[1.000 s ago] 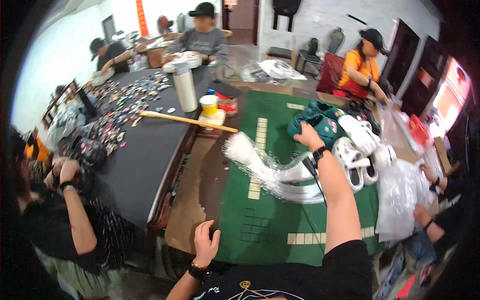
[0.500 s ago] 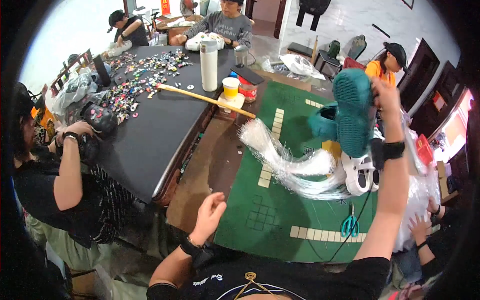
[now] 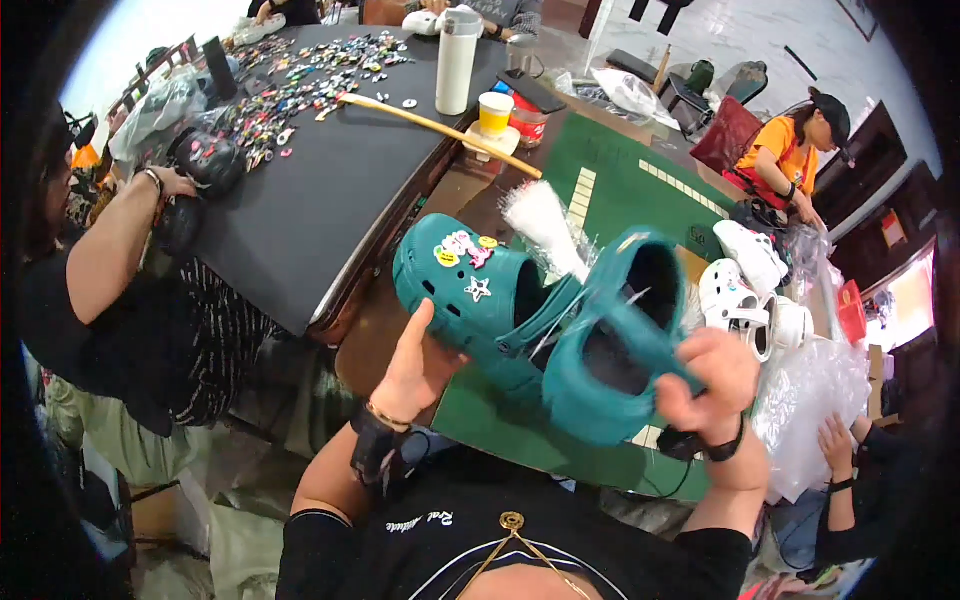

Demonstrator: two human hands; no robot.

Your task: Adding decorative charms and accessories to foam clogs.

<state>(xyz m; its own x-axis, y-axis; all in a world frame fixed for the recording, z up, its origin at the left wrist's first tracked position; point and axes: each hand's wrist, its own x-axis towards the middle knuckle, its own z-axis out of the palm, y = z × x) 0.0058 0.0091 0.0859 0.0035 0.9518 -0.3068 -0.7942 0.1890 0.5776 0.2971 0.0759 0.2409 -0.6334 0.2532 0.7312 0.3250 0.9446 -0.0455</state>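
Note:
A pair of dark green clogs hangs in front of me above the green table mat [image 3: 600, 150]. My left hand [image 3: 408, 368] cups the side of the left clog [image 3: 470, 290], thumb raised against it and fingers partly hidden beneath. Colourful charms and a white star sit on that clog's upper. My right hand [image 3: 712, 385], blurred by motion, grips the right clog [image 3: 600, 400] near its strap. Thin clear strands show between the two clogs. Just behind them lies a bundle of thin white plastic strands [image 3: 545, 225], partly covered.
White clogs [image 3: 735, 295] lie at the mat's right, beside clear plastic bags [image 3: 810, 410]. A wooden stick [image 3: 440, 128], yellow cup [image 3: 494, 115] and white bottle [image 3: 457, 65] stand farther off. Scattered charms [image 3: 300, 85] cover the black table. Co-workers sit around.
My right hand has brought the green clogs down and nearer from the raised right side. The left hand has come against one clog. The scissors are now out of sight.

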